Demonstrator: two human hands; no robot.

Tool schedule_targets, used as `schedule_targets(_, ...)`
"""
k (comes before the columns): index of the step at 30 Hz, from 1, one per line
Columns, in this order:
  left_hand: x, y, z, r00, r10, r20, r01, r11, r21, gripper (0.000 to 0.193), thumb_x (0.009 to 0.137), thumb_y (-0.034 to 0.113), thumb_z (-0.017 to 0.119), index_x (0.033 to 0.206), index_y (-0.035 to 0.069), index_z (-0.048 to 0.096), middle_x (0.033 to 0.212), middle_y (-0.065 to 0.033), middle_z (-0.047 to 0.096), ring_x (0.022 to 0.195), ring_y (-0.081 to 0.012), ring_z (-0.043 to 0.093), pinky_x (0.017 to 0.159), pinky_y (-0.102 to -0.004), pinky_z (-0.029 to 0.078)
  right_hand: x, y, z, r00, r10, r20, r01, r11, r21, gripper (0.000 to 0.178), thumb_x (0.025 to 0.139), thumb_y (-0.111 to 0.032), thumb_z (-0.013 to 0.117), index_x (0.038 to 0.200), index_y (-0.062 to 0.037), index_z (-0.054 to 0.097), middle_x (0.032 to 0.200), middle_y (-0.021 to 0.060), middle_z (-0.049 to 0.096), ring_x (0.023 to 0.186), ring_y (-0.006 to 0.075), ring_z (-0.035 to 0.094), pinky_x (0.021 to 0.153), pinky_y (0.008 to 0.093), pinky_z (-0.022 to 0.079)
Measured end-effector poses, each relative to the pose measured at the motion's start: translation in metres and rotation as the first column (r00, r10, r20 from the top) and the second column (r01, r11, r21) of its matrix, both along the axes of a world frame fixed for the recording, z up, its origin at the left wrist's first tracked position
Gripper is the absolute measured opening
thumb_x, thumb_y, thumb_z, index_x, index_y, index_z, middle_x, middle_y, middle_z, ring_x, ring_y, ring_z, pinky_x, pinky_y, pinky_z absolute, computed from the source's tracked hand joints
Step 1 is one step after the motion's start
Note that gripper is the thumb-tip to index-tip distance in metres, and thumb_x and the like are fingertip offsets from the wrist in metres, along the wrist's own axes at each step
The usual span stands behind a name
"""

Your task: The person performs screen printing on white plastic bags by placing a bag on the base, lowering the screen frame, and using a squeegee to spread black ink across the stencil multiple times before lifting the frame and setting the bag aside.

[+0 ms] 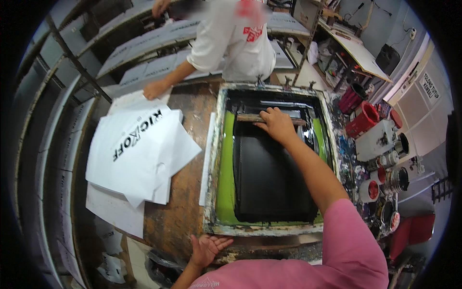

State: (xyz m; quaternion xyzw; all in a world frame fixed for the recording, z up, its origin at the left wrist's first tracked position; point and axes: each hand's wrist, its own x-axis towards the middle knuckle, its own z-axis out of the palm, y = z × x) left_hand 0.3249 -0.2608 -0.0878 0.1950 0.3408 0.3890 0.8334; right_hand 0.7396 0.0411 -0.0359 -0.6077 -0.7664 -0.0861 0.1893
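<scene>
Pink cloth sleeve (353, 236) — right hand (276, 124) grips rough wooden bar (247, 118) over black ink (269, 178), glossy patches; left hand (206, 249) empty, palm up — by paint-crusted rectangular frame (264, 231).

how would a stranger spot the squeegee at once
Find the big pale-edged frame on the brown table. Near its far end, the right hand holds the squeegee, lying crosswise. Its brown, wooden-looking top stands out against the black ink.

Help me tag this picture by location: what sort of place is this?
Most likely a screen-printing workshop: the person's right hand grips a wooden-handled squeegee over a framed screen coated in black, printed white sheets lie piled to its left, and stained cans crowd its right.
</scene>
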Motion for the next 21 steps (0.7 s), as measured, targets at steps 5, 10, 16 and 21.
schedule_targets(5,-0.007,0.004,-0.001,0.993,-0.067,0.098,0.067,0.998,0.002,0.135,0.083,0.100,0.039,0.165,-0.006,0.022,0.158,-0.0359,0.046,0.150,-0.0529,0.042,0.128,-0.0711,0.026,0.035,0.068,0.028,0.999,0.033,0.042,-0.023,0.976,-0.216,0.058,0.098,-0.067,0.060,0.100,-0.0108,0.075,0.095,0.0153,0.076,0.095,0.0379,0.074,0.080,0.0538,0.057)
schedule_targets(10,-0.009,0.009,-0.012,0.865,-0.081,0.496,0.059,0.996,0.061,0.129,0.083,0.102,0.032,0.155,-0.004,0.050,0.157,-0.0292,0.053,0.151,-0.0513,0.043,0.129,-0.0723,0.019,0.033,0.061,0.009,0.998,-0.048,0.050,0.052,0.996,-0.078,0.050,0.096,-0.063,0.066,0.101,-0.0133,0.073,0.096,0.0124,0.074,0.095,0.0357,0.073,0.078,0.0514,0.058)
schedule_targets(16,-0.011,0.009,-0.017,0.953,-0.039,0.299,0.033,0.999,0.027,0.126,0.083,0.101,0.033,0.150,-0.003,0.058,0.153,-0.0283,0.058,0.148,-0.0519,0.045,0.127,-0.0731,0.023,-0.014,-0.055,0.009,0.998,-0.028,0.054,0.031,0.997,-0.070,0.046,0.097,-0.058,0.067,0.108,-0.0133,0.070,0.102,0.0115,0.073,0.100,0.0336,0.071,0.077,0.0488,0.059)
schedule_targets(21,-0.010,0.012,-0.018,0.969,-0.079,0.235,0.052,0.992,0.119,0.125,0.084,0.100,0.033,0.150,-0.003,0.058,0.152,-0.0290,0.059,0.147,-0.0501,0.049,0.127,-0.0711,0.026,-0.070,-0.218,0.043,1.000,-0.022,-0.008,0.019,0.978,-0.210,0.044,0.098,-0.052,0.069,0.109,-0.0101,0.063,0.096,0.0143,0.072,0.088,0.0362,0.073,0.072,0.0502,0.059)
